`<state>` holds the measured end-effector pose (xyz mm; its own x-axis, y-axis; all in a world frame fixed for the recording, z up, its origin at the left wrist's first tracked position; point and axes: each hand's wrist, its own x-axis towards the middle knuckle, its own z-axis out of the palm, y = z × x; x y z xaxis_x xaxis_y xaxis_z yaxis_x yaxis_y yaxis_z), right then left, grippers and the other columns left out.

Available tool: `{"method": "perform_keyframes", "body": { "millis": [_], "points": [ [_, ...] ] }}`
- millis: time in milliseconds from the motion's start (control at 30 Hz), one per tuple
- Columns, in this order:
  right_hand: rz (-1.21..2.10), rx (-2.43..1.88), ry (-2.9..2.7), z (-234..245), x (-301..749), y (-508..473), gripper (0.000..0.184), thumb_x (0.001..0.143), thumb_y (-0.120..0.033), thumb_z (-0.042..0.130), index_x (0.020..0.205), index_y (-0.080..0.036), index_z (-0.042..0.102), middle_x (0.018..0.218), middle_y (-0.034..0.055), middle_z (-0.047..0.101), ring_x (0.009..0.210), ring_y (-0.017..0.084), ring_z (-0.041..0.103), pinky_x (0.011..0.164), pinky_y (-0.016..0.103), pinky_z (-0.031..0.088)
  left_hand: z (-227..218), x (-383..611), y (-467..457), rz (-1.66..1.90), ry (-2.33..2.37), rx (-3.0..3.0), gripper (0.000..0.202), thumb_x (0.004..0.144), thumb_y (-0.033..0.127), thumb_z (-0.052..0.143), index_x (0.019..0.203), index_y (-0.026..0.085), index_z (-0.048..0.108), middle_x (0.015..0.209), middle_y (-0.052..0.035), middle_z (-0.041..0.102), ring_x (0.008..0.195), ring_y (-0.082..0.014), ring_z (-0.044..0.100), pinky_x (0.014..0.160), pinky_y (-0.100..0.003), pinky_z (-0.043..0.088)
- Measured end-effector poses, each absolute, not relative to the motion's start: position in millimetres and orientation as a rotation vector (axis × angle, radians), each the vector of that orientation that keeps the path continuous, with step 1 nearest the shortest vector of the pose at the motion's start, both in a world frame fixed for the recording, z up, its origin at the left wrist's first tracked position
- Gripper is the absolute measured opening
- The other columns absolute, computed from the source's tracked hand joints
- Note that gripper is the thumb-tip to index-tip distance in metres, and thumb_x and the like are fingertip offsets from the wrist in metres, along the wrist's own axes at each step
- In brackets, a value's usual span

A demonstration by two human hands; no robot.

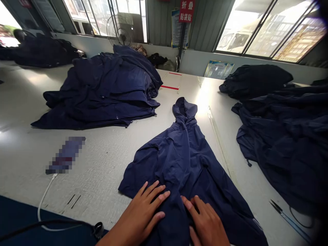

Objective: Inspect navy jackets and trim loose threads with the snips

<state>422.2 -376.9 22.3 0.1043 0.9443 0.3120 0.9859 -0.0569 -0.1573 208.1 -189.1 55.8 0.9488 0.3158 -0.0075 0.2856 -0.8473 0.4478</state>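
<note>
A navy hooded jacket (179, 153) lies spread on the white table in front of me, its hood (185, 111) pointing away. My left hand (145, 210) rests flat on the jacket's lower left part, fingers stretched out and spread. On the other side of the front, my right hand (205, 218) has its fingers bent around the cloth near the centre line. The right thumb is partly hidden below the fingers. The jacket's lower end runs out of view at the bottom edge.
Navy garments are heaped at the left (107, 89) and right (287, 136). A blurred phone-like object (65, 155) with a white cable (39, 206) lies left. A slim pointed tool (289, 218) lies at the right. A fan (123, 34) stands by the windows.
</note>
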Motion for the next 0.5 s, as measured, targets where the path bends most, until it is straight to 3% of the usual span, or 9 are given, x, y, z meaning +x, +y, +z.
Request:
{"method": "perform_keyframes", "body": {
  "millis": [133, 267, 400, 500],
  "points": [
    [0.083, -2.026, -1.736, 49.0, 436.0, -357.0, 0.056, 0.075, -0.004, 0.053, 0.12, -0.027, 0.075, 0.113, 0.0085, 0.075, 0.091, 0.025, 0.074, 0.08, 0.034, 0.061, 66.5, 216.1, -175.3, 0.128, 0.358, 2.602, 0.06, 0.112, 0.033, 0.051, 0.169, 0.038, 0.033, 0.167, -0.0004, 0.051, 0.157, -0.0249, 0.045, 0.129, -0.061, 0.035],
    [0.163, -1.982, -1.6, 77.1, 450.7, -343.0, 0.049, 0.086, -0.003, 0.046, 0.121, -0.025, 0.073, 0.119, 0.0086, 0.073, 0.107, 0.024, 0.074, 0.092, 0.035, 0.061, 68.0, 218.9, -164.0, 0.246, 0.379, 2.623, 0.06, 0.113, 0.032, 0.047, 0.17, 0.039, 0.03, 0.173, -0.0016, 0.041, 0.16, -0.0259, 0.04, 0.13, -0.062, 0.032],
    [0.134, -2.027, -2.075, 91.7, 462.8, -356.8, 0.046, 0.086, -0.016, 0.064, 0.13, -0.022, 0.075, 0.137, 0.0158, 0.073, 0.121, 0.037, 0.072, 0.096, 0.048, 0.063, 41.3, 217.2, -159.8, 0.212, 0.414, 2.688, 0.072, 0.111, 0.039, 0.052, 0.173, 0.035, 0.015, 0.174, -0.0028, 0.039, 0.162, -0.0292, 0.036, 0.129, -0.066, 0.032],
    [0.139, -1.917, -2.385, 102.1, 465.7, -370.0, 0.066, 0.083, -0.033, 0.081, 0.145, -0.016, 0.066, 0.142, 0.0188, 0.071, 0.125, 0.039, 0.071, 0.095, 0.045, 0.065, 22.0, 217.8, -161.2, 0.17, 0.394, 2.746, 0.081, 0.107, 0.036, 0.061, 0.174, 0.033, 0.015, 0.174, -0.0014, 0.039, 0.163, -0.0303, 0.031, 0.132, -0.067, 0.026]
  ]
}}
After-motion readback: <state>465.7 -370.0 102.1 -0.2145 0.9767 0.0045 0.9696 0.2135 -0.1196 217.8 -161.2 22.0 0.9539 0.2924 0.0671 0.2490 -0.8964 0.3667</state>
